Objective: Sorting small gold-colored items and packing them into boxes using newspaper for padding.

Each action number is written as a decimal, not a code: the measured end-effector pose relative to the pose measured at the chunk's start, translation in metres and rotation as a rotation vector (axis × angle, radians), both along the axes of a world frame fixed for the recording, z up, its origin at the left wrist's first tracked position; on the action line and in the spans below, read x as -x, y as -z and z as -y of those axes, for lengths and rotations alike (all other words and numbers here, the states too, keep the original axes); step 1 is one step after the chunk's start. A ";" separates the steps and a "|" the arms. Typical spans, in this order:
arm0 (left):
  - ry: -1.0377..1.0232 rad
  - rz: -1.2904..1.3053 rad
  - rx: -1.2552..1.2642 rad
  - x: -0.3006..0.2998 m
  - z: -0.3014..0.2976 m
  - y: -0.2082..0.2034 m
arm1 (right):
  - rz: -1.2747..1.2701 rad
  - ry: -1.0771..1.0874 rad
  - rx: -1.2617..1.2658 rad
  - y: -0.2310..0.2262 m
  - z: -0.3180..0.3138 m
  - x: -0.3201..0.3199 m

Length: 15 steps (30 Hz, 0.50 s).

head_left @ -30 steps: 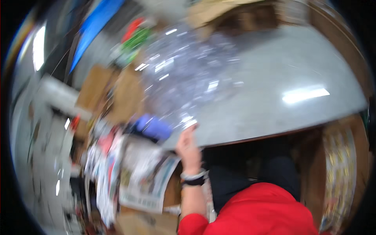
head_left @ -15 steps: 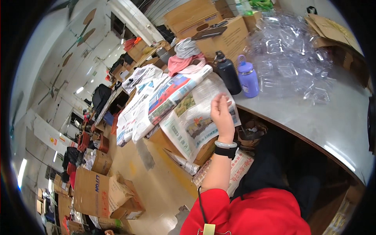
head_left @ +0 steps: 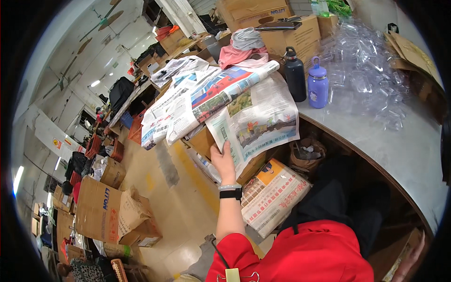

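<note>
My left hand (head_left: 223,163), with a pale bangle and a black band at the wrist, is closed on the near left edge of a newspaper sheet (head_left: 263,117). The thumb points up along the paper and the other fingers are partly hidden. This sheet drapes over a cardboard box and hangs down at the front. Behind it lies a folded stack of newspapers (head_left: 188,105). At the lower right rim shows part of my right hand (head_left: 409,263), low beside the table; its fingers are mostly hidden and blurred.
A black bottle (head_left: 295,77) and a purple bottle (head_left: 318,87) stand on the grey table (head_left: 371,129). Behind them are clear plastic trays (head_left: 361,70) in a heap. A printed carton (head_left: 277,197) and a brown bag (head_left: 307,152) sit below. An open cardboard box (head_left: 101,207) is on the floor.
My left hand has moved from the right part of the newspaper to its near left edge and closed on it. My right hand has come into view at the lower right.
</note>
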<state>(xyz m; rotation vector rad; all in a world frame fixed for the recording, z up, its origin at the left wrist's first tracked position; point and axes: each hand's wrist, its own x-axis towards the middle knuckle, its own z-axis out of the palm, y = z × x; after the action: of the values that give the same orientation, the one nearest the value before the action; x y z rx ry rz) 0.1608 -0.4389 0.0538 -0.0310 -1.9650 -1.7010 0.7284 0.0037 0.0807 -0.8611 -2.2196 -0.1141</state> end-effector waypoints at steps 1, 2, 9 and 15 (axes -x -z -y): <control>0.066 0.041 -0.076 0.000 -0.002 0.003 | -0.104 -0.038 0.221 0.009 -0.001 0.021; 0.115 0.089 -0.153 -0.006 -0.001 0.004 | -0.125 -0.099 0.336 0.011 0.000 0.049; 0.493 0.199 -0.674 -0.072 -0.032 -0.056 | 0.066 -0.669 1.213 -0.031 0.083 0.232; 0.618 0.307 -0.796 -0.071 -0.031 -0.064 | 0.089 -0.963 2.732 0.024 0.162 0.354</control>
<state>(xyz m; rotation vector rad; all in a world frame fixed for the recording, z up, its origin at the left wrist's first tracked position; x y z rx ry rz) 0.2313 -0.4083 0.1179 -0.0997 -1.3894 -2.9418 0.3742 -0.1585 0.0566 -0.3879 -1.0381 3.5417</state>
